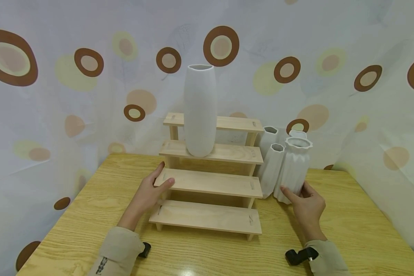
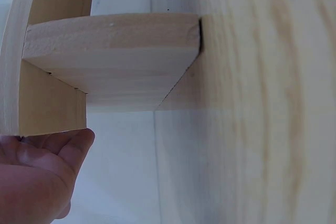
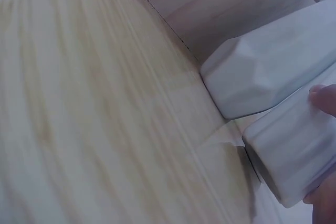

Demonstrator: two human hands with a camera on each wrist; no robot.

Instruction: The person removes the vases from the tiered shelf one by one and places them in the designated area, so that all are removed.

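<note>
Spotted curtain behind a wooden table (image 1: 72,214). Left hand (image 1: 148,193), fingers straight, rests against the left end of the stepped shelf (image 1: 210,184): four tiers, one tall vase (image 1: 200,111) on the third from the bottom. Right hand (image 1: 307,207) wraps the base of the ribbed vase (image 1: 294,168), standing on the table right of the shelf beside three smaller vases. Step, likely: bracing and gripping before lifting; next calls for a firm vertical lift.
</note>
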